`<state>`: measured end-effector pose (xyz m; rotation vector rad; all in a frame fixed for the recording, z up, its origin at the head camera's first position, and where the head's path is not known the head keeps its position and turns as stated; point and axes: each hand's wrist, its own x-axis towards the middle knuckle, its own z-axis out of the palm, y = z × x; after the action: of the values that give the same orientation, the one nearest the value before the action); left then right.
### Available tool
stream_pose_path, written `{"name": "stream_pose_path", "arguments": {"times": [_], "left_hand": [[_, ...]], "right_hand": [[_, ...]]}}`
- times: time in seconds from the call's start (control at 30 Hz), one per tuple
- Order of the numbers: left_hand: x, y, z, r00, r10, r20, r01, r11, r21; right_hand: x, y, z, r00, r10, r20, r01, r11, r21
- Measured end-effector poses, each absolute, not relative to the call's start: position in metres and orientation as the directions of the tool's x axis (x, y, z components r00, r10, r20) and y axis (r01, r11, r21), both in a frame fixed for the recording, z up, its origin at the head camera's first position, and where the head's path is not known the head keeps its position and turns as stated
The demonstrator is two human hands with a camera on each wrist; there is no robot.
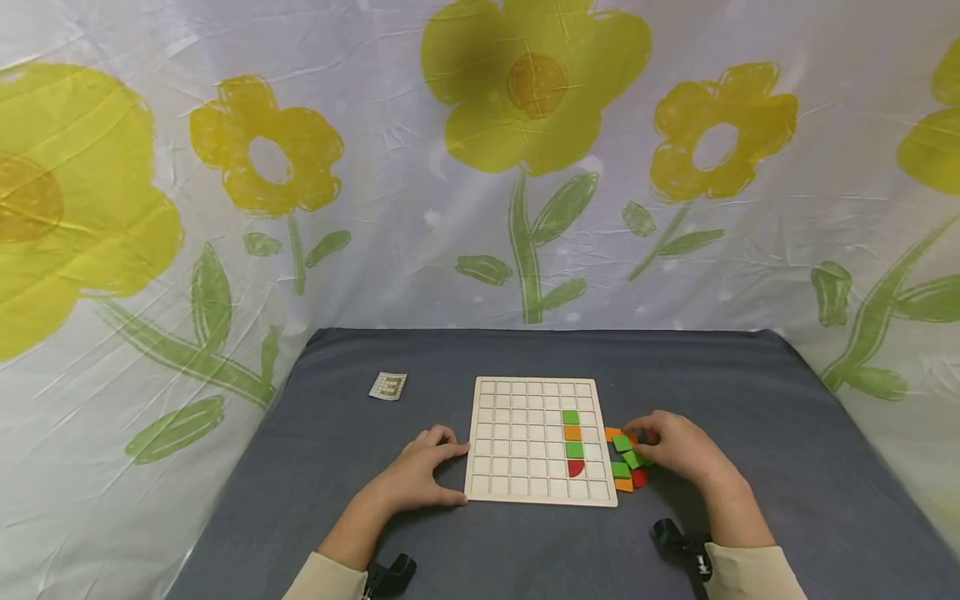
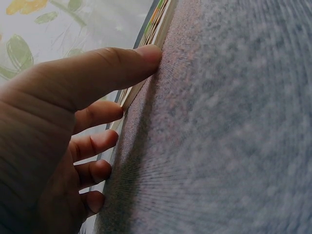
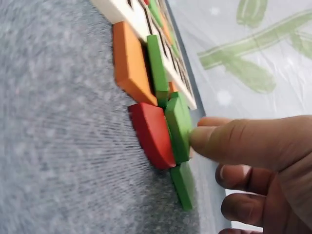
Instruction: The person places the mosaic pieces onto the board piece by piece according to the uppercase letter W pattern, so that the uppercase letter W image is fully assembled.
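Observation:
A pale wooden grid board (image 1: 517, 440) lies flat on the dark cloth in the head view. Its right part holds a column with a green square (image 1: 571, 417), an orange square (image 1: 573, 432), another green square and a red rounded piece (image 1: 576, 468). My left hand (image 1: 420, 471) touches the board's left edge, thumb by the near corner and fingers spread. Over a heap of loose coloured tiles at the board's right, my right hand (image 1: 686, 450) holds thumb and index apart. Its thumb (image 3: 209, 141) meets a green tile (image 3: 178, 126) in the right wrist view; the index tip is mostly hidden.
Left of the board's far side lies a small printed card (image 1: 388, 386). Beside the board in the right wrist view are an orange tile (image 3: 129, 61) and a red curved tile (image 3: 151, 134). A flowered curtain (image 1: 405, 208) hangs behind the table.

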<state>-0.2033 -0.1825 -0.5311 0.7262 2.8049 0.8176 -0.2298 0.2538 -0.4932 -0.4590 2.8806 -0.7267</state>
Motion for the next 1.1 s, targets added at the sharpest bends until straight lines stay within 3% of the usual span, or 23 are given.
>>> {"name": "stream_pose_path", "arguments": {"times": [0.33,0.67,1.1], "left_hand": [[-0.202,-0.183,-0.532,-0.874,0.486,0.001,0.409,0.734,0.543],[-0.202,-0.182,-0.532,-0.876,0.482,-0.002,0.404,0.738,0.541],[-0.201,-0.181,-0.531,-0.878,0.479,-0.014,0.395,0.740,0.544]], "right_hand": [[-0.229,0.246,-0.501,-0.950,-0.306,-0.059,-0.232,0.820,-0.524],[-0.229,0.233,-0.505,-0.973,-0.207,-0.101,-0.145,0.890,-0.432],[-0.231,0.239,-0.504,-0.974,-0.225,-0.016,-0.200,0.895,-0.399]]}}
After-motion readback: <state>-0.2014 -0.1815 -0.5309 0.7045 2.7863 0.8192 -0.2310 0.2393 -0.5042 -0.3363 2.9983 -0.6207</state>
